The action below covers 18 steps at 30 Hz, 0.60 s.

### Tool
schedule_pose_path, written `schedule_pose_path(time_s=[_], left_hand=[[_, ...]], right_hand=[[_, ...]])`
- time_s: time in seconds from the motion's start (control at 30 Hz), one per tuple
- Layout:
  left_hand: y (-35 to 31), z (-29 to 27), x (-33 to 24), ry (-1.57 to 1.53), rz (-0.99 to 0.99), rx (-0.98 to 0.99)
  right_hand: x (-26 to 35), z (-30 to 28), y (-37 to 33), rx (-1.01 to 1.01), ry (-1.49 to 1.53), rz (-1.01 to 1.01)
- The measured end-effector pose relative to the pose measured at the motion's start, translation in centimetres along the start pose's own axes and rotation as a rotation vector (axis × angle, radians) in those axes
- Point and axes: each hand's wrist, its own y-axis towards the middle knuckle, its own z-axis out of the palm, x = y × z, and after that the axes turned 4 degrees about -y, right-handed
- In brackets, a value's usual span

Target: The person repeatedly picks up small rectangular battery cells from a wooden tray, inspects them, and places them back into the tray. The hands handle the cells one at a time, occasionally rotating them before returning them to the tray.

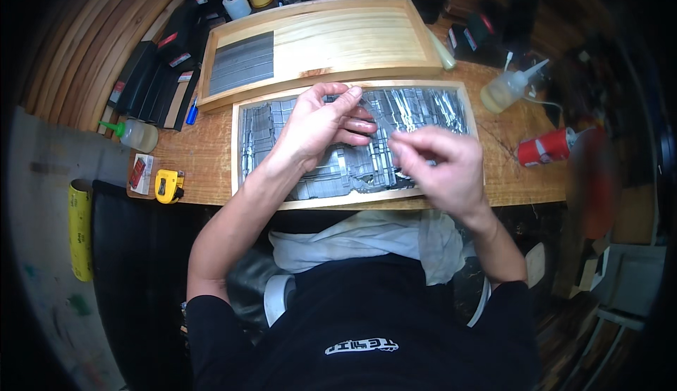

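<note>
Both my hands are above a shallow wooden tray point(235, 153) filled with many thin grey strips point(317, 181), some of them shiny. My left hand point(321, 123) hovers over the tray's middle. Its thumb and index finger are pressed together and the other fingers are loosely bent; anything pinched there is too small to make out. To its right, my right hand point(444, 169) is closed in a pinch, slightly blurred, above the tray's right part. Whatever its fingertips hold cannot be made out. Behind lies a second wooden tray point(338, 35) with a flat block of grey strips point(243, 63) at its left.
A yellow tape measure point(169, 186) and a squeeze bottle with a green tip point(134, 135) stand at the left. On the right are another squeeze bottle point(504, 91) and a red can point(546, 147). A pale cloth point(360, 239) lies across my lap.
</note>
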Motion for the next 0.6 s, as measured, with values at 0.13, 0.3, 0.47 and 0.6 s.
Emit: schedule_pose_path(time_s=[0.13,0.3,0.47,0.6], left_hand=[[-0.5,-0.6,0.6,-0.217,0.061,0.049],[-0.4,-2.8,-0.6,-0.178,-0.016,0.168],[0.2,-4.8,-1.0,-0.177,0.099,0.119],[0.5,-5.1,0.0,-0.187,0.061,0.163]], right_hand=[[0.3,1.5,-2.1,0.027,-0.024,-0.245],[0.0,1.5,-2.5,0.061,-0.070,0.025],[0.5,1.2,-0.7,0.116,-0.389,0.413],[0.5,2.1,0.9,0.231,-0.504,0.506]])
